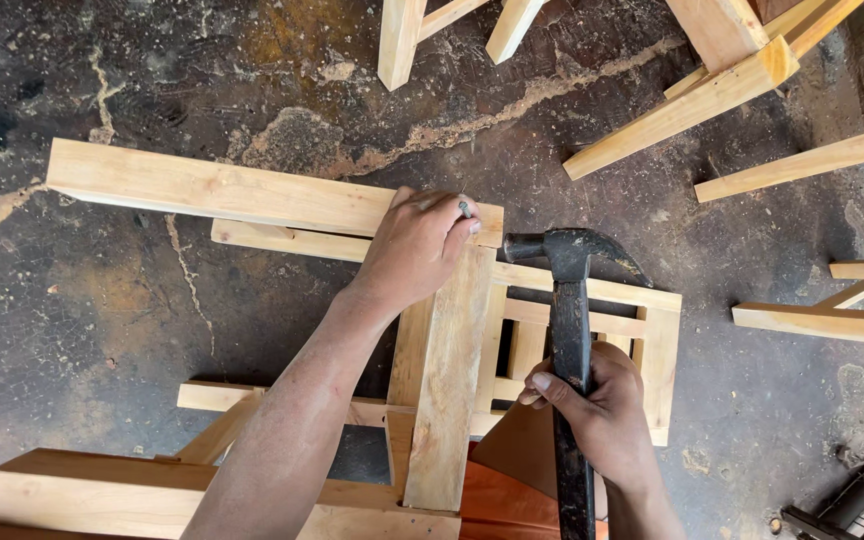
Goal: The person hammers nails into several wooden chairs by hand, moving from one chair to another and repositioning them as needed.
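A black hammer (pixel 572 340) is gripped by the right hand (pixel 597 405) at lower centre-right of the frame, the fingers closed around its dark handle. The hammer's head is seen at mid-frame, just right of the left hand and above the pale wood. The left hand (pixel 417 245) is laid at the centre of the frame on a wooden frame (pixel 442 380), its fingertips pinched together around a small nail (pixel 465 208) held at the end of a long plank (pixel 222 190). That plank is stretched from the upper left towards the centre and is crossed by an upright board running down to the bottom edge. A smaller slatted part of the same frame is seen beneath the hammer, to the right of centre. More pale wooden pieces (pixel 712 90) are seen along the top and the upper right, well apart from the hands, and further strips (pixel 832 320) are placed at the right edge. Everything is set on a dark, stained floor (pixel 102 330). An orange-brown board (pixel 497 500) is partly seen at the bottom centre.
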